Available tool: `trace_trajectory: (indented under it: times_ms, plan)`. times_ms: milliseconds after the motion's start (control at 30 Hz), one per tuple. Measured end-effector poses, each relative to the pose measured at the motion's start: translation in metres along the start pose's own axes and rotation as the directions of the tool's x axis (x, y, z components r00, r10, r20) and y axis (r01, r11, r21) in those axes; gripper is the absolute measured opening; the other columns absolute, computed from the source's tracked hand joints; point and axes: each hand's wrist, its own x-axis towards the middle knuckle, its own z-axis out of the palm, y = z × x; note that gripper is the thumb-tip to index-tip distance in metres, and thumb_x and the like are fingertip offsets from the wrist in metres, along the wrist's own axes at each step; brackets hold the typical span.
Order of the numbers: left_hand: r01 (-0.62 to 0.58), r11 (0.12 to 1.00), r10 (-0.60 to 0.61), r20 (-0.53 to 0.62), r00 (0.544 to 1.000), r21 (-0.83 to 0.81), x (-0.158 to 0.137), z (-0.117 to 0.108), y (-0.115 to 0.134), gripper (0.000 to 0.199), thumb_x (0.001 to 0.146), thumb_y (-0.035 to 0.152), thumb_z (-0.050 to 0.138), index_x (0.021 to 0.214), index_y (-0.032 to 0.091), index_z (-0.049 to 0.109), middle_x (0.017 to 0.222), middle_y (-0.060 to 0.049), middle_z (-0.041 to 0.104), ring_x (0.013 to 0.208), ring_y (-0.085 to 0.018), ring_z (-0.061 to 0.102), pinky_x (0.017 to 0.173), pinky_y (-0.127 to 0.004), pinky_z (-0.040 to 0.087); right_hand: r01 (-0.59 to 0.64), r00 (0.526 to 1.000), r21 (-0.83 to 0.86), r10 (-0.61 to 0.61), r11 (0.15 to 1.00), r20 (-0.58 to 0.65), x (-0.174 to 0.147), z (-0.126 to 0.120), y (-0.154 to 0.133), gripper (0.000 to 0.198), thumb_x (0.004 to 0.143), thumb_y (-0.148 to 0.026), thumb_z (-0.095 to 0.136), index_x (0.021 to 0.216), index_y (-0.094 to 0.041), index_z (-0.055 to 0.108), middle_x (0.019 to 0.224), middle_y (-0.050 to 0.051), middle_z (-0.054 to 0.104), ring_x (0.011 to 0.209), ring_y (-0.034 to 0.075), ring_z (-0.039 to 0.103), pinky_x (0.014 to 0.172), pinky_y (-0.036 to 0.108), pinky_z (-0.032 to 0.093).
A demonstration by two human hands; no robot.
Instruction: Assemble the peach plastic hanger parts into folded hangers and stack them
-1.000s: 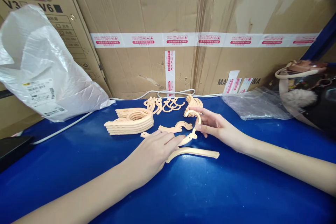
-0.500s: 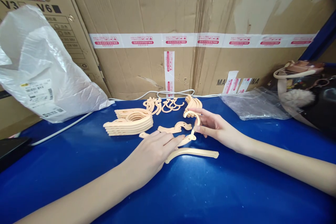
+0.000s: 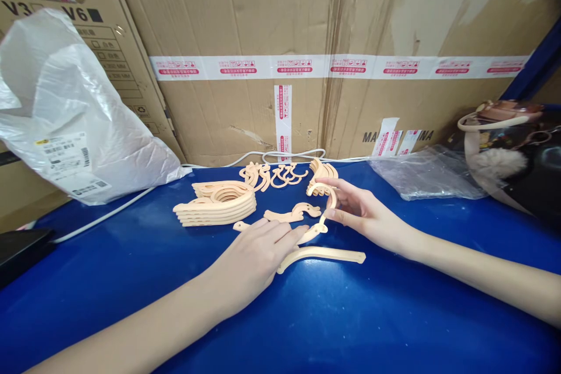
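Over a cream plastic hanger arm point(image 3: 311, 235), my left hand point(image 3: 263, 248) closes its fingers and holds the piece low at the table. My right hand point(image 3: 362, 213) pinches a cream hanger hook point(image 3: 323, 188) between thumb and fingers. The hook stands tilted up, its foot touching the arm's right end; whether they are joined, I cannot tell. A loose curved hanger arm point(image 3: 328, 253) lies just in front, beside my left fingertips. Behind my hands lies another short curved hanger part point(image 3: 284, 215).
Stacked hanger parts point(image 3: 214, 210) sit left of my hands. Loose hooks point(image 3: 289, 175) and curved pieces point(image 3: 323, 171) lie farther back on the blue table point(image 3: 350, 315). A white cable point(image 3: 245, 158) runs along the cardboard point(image 3: 245, 111). A clear plastic bag point(image 3: 421, 172) lies right, a white parcel bag point(image 3: 83, 123) left.
The hook in my right hand has shifted very slightly to the right at its curve. Both hands keep nearly the same place and the same hold.
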Motion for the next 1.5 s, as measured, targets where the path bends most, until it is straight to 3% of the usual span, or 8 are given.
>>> trace_trajectory:
  times_ms: [533, 767, 867, 1000, 1167, 1300, 1400, 1500]
  plan:
    - [-0.003, 0.998, 0.002, 0.02, 1.0, 0.066, -0.001, 0.002, -0.001, 0.049, 0.085, -0.005, 0.032, 0.129, 0.012, 0.047, 0.113, -0.012, 0.065, 0.103, -0.023, 0.062, 0.084, -0.039, 0.051, -0.017, 1.0, -0.025, 0.017, 1.0, 0.002, -0.002, 0.004, 0.002, 0.054, 0.087, -0.037, 0.06, 0.136, -0.024, 0.045, 0.099, 0.005, 0.065, 0.09, 0.023, 0.06, 0.083, 0.044, 0.051]
    - [0.043, 0.998, -0.042, -0.005, 0.999, 0.054, -0.001, 0.003, -0.001, 0.035, 0.096, 0.011, 0.038, 0.129, 0.015, 0.047, 0.121, -0.012, 0.062, 0.103, -0.025, 0.061, 0.083, -0.039, 0.049, -0.012, 1.0, 0.104, 0.013, 0.994, -0.005, -0.002, 0.006, -0.002, 0.049, 0.085, -0.035, 0.062, 0.129, -0.024, 0.044, 0.108, 0.006, 0.063, 0.095, 0.022, 0.061, 0.086, 0.042, 0.05]
    - [0.103, 0.995, -0.103, -0.05, 0.993, -0.01, 0.002, 0.0, 0.002, 0.027, 0.098, 0.019, 0.038, 0.12, 0.016, 0.053, 0.117, -0.009, 0.064, 0.1, -0.024, 0.061, 0.082, -0.038, 0.048, -0.013, 1.0, 0.182, 0.015, 0.983, -0.01, -0.004, 0.009, -0.006, 0.045, 0.083, -0.033, 0.065, 0.122, -0.024, 0.044, 0.097, 0.004, 0.064, 0.085, 0.019, 0.063, 0.081, 0.04, 0.051]
    - [0.163, 0.983, -0.169, -0.065, 0.983, -0.087, 0.004, -0.007, 0.011, 0.025, 0.099, 0.026, 0.038, 0.09, 0.018, 0.06, 0.087, -0.003, 0.066, 0.078, -0.02, 0.061, 0.069, -0.032, 0.045, 0.0, 1.0, 0.134, -0.002, 0.991, 0.011, -0.011, 0.015, -0.012, 0.041, 0.084, -0.03, 0.066, 0.119, -0.026, 0.045, 0.076, -0.002, 0.06, 0.069, 0.016, 0.06, 0.069, 0.034, 0.051]
    - [0.368, 0.868, -0.365, 0.072, 0.928, -0.334, 0.005, -0.014, 0.017, 0.016, 0.095, 0.029, 0.05, 0.086, 0.021, 0.06, 0.08, 0.004, 0.064, 0.067, -0.012, 0.057, 0.059, -0.023, 0.038, 0.047, 0.997, 0.082, -0.052, 0.996, 0.064, -0.016, 0.019, -0.016, 0.039, 0.088, -0.028, 0.062, 0.121, -0.027, 0.043, 0.079, -0.003, 0.062, 0.072, 0.015, 0.059, 0.069, 0.031, 0.048]
    - [0.436, 0.774, -0.42, 0.144, 0.896, -0.46, 0.009, -0.014, 0.012, 0.02, 0.092, 0.029, 0.052, 0.078, 0.019, 0.061, 0.069, 0.005, 0.06, 0.057, -0.01, 0.05, 0.054, -0.021, 0.034, 0.033, 0.995, 0.017, -0.034, 0.999, 0.093, -0.013, 0.019, -0.015, 0.05, 0.089, -0.031, 0.061, 0.131, -0.027, 0.035, 0.086, -0.001, 0.064, 0.074, 0.016, 0.058, 0.068, 0.031, 0.047]
    - [0.468, 0.697, -0.458, 0.164, 0.874, -0.543, 0.009, -0.012, 0.006, 0.021, 0.091, 0.031, 0.052, 0.077, 0.018, 0.062, 0.065, 0.005, 0.056, 0.055, -0.009, 0.047, 0.051, -0.021, 0.032, 0.089, 0.991, -0.173, -0.07, 0.981, 0.115, -0.012, 0.018, -0.012, 0.04, 0.085, -0.035, 0.066, 0.12, -0.025, 0.05, 0.086, 0.0, 0.063, 0.076, 0.016, 0.056, 0.07, 0.03, 0.046]
    - [0.476, 0.573, -0.493, 0.183, 0.85, -0.667, 0.008, -0.009, 0.001, 0.021, 0.09, 0.034, 0.052, 0.079, 0.017, 0.059, 0.069, 0.004, 0.057, 0.059, -0.01, 0.05, 0.052, -0.02, 0.037, 0.213, 0.97, -0.377, -0.148, 0.901, 0.195, -0.013, 0.017, -0.01, 0.027, 0.083, -0.042, 0.068, 0.101, -0.022, 0.063, 0.092, 0.003, 0.061, 0.086, 0.019, 0.056, 0.074, 0.031, 0.044]
